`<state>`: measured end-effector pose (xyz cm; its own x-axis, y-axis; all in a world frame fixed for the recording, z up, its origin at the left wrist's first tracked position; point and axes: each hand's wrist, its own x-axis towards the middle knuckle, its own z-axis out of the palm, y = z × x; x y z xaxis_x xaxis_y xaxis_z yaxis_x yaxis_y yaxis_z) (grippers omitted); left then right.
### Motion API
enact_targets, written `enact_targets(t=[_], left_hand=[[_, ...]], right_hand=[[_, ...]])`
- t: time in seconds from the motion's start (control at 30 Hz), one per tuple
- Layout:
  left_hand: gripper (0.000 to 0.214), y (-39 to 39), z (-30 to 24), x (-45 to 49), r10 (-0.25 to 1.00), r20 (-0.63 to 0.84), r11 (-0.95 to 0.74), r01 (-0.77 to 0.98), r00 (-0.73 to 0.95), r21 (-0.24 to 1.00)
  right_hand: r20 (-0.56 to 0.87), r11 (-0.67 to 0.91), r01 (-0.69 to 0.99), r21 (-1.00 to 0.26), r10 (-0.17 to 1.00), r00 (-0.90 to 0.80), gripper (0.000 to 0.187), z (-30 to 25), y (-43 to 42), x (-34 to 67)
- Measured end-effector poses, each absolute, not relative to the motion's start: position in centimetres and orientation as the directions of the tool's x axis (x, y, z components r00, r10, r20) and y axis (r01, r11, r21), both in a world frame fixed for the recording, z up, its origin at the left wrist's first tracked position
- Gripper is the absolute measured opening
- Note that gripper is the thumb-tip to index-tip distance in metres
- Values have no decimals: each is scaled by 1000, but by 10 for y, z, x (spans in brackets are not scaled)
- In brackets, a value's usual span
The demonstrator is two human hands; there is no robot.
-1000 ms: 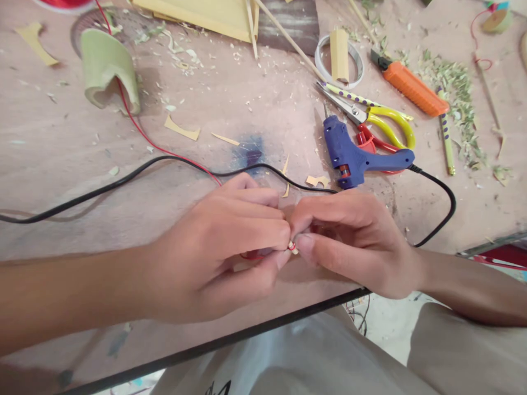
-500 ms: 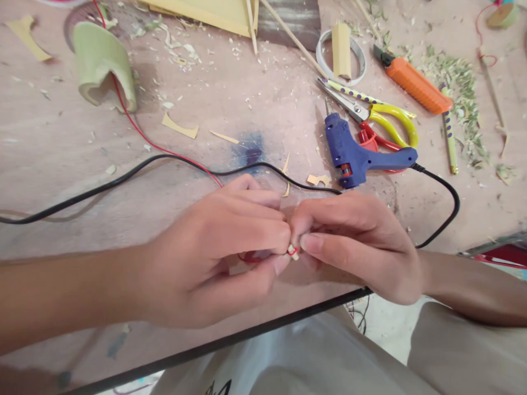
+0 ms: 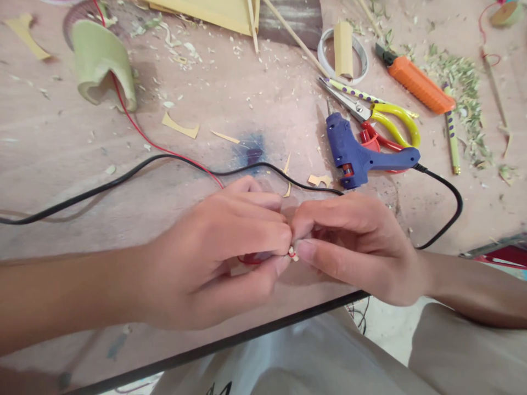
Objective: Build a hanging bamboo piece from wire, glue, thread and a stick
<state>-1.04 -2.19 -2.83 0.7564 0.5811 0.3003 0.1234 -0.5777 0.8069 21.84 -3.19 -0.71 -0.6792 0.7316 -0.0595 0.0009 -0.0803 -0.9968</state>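
Between my fingertips is a small pale stick piece with red string wound around it. My left hand pinches it from the left, thumb and forefinger closed. My right hand meets it from the other side, thumb tip pressed by the bent forefinger at the string. Most of the piece is hidden by the fingers. The red string runs from the upper left, past a cut bamboo section, and passes under my left hand.
Beyond my right hand lie a blue glue gun, scissors, an orange utility knife and a tape roll. A black cord crosses the table behind my hands. Shavings are scattered about. The dark table edge is close to my body.
My right thumb tip has shifted slightly left, closer over the wound string. My left hand stays almost still. The objects on the table stay in place.
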Motion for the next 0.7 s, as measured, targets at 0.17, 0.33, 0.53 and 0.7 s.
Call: enact_targets(t=[0.17,0.33,0.53,0.7], left_hand=[[24,-20,-27,-10,571,268,-497,67,776,865],[25,-20,-28,-12,570,265,-494,67,777,867],[24,-19,-31,-14,564,282,-490,40,776,871],[23,-18,-29,-14,574,259,-468,52,777,882]], right_hand=[[-82,-97,15,-995,731,-677,17,-8,-32,221],[-61,-62,23,-998,734,-676,17,-9,-33,220],[-3,40,49,-998,751,-660,16,-10,-36,220],[61,126,54,-991,758,-649,14,-13,-39,221]])
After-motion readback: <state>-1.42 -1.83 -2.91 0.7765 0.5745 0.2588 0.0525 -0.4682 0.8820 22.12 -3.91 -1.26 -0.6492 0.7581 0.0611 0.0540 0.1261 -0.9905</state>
